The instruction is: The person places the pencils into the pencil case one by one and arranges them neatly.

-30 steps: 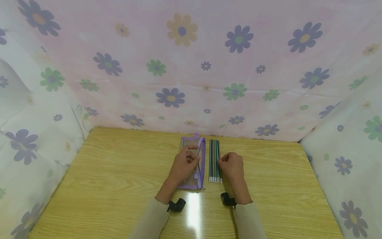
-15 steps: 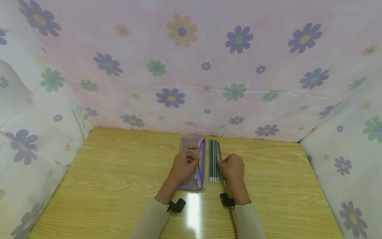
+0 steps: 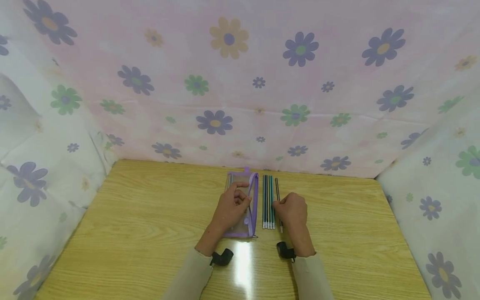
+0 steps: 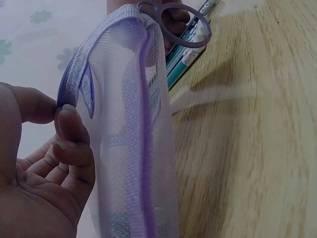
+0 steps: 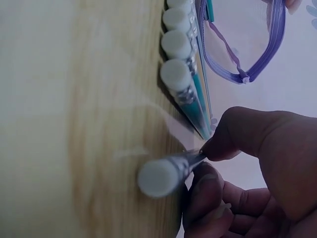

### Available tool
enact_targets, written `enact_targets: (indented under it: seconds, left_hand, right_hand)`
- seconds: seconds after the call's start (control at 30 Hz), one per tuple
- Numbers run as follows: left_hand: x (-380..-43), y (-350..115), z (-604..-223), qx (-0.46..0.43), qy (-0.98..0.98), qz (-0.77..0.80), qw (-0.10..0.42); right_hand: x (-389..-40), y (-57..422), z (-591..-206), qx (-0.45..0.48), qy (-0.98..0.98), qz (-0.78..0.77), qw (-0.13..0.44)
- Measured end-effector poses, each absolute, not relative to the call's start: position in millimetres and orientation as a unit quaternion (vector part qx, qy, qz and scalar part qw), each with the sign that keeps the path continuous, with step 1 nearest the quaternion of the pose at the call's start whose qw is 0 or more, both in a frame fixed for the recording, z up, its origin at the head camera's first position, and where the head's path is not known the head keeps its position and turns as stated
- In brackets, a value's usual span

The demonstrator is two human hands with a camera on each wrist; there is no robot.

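A mesh pencil pouch (image 3: 256, 210) with lilac edging lies at the table's middle, its zipper side gaping. My left hand (image 3: 232, 208) pinches the pouch's zippered edge between thumb and fingertip, as the left wrist view shows. Inside the mesh, some slim items show faintly. Just right of the pouch, several pencils (image 3: 268, 200) lie side by side, white eraser ends toward me. My right hand (image 3: 294, 209) pinches one dark pencil (image 3: 277, 189), held apart to the right of that row. Its white eraser (image 5: 159, 177) points at the right wrist camera.
The wood-grain table (image 3: 150, 208) runs up to a flower-print cloth (image 3: 258, 104) at the back, with cloth on both sides too. A ring-shaped zipper pull (image 4: 185, 25) hangs at the pouch's near end. Black wrist cameras (image 3: 222, 257) sit at both cuffs.
My right hand has drawn the dark pencil away from the row, slightly to the right and toward me. The left hand and pouch have stayed in place.
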State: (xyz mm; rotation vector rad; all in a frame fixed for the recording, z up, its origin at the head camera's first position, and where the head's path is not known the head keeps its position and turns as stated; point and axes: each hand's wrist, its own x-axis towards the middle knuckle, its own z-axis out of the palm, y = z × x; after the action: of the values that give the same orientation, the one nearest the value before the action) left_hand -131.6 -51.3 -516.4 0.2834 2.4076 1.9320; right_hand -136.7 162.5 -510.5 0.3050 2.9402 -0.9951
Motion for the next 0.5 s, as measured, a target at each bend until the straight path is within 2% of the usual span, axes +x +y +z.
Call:
enact_targets:
  seconds: [0.5]
  left_hand:
    - [-131.7,-54.6,-517.1,0.111,0.78,0.615,0.017]
  right_hand:
    - [-136.4,163.9,-506.3,0.094,0.946,-0.311,0.016]
